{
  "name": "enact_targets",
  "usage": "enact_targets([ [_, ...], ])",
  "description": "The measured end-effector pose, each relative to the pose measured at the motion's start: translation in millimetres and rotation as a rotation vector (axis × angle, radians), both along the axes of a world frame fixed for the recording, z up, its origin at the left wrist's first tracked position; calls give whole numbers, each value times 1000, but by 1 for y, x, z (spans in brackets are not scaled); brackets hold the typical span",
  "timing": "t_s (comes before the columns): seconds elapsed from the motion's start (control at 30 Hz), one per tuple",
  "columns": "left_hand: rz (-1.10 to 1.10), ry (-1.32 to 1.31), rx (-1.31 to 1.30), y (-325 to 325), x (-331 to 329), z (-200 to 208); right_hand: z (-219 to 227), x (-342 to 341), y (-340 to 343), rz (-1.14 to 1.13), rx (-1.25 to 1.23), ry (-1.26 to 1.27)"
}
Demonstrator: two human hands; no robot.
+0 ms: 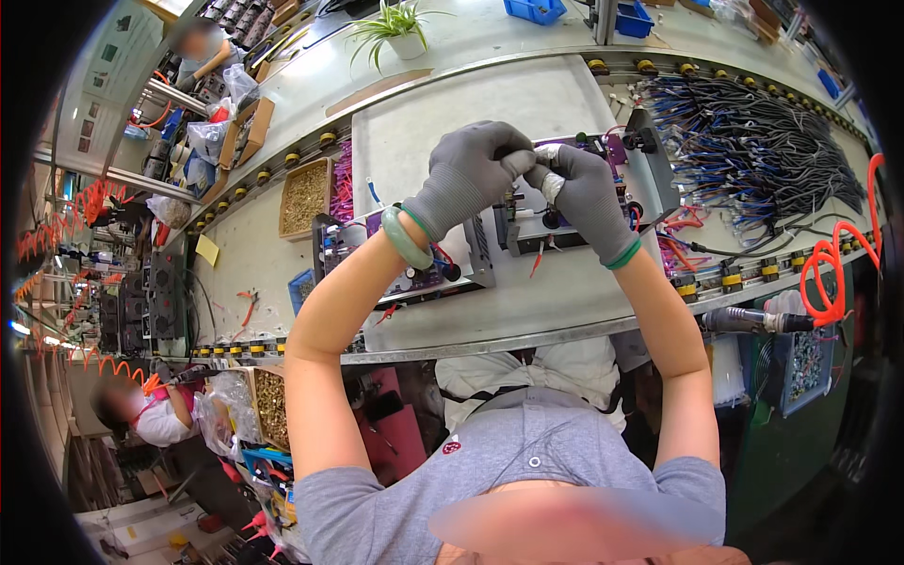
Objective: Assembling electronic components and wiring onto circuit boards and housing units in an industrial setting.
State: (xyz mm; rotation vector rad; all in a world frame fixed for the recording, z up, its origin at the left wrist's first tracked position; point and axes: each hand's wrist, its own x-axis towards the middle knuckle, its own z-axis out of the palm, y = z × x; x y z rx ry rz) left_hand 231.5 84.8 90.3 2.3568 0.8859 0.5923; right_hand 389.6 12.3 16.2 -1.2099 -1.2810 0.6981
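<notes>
My left hand (474, 174), in a grey knit glove, is closed with thumb and fingertips pinched together. Right beside it is my right hand (586, 196), gloved the same and with whitish wrapping on some fingers; its fingers are bent inward. The fingertips of both meet, and whatever lies between them is too small or hidden to name. Below the right hand stands an open metal chassis (658, 185) with a purple circuit board and black parts. A second chassis (478, 252) of that kind sits partly hidden under my left wrist and forearm.
Cables with dark sleeves (753, 141) lie heaped on the right. To the left are a box of small brass-coloured parts (306, 198) and a yellow note (207, 250). A coiled orange air hose (829, 273) hangs by a power screwdriver (753, 320). Behind stands a potted plant (407, 43).
</notes>
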Motion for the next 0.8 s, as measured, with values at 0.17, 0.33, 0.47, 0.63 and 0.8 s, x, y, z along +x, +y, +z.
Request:
enact_targets([
  [0.17,104,180,283,10,-3,-18,8,4,1,-185,46,-326],
  [0.33,268,262,22,43,-9,-30,9,12,31,-107,-103,-1143],
  [0.47,-17,369,-677,66,-12,-20,1,4,37,-104,-204,-1135],
  [0.63,-127,284,-808,68,-17,-20,2,2,33,-84,-231,-1144],
  [0.8,-117,255,-813,67,-19,-26,5,2,32,-76,-167,-1119],
])
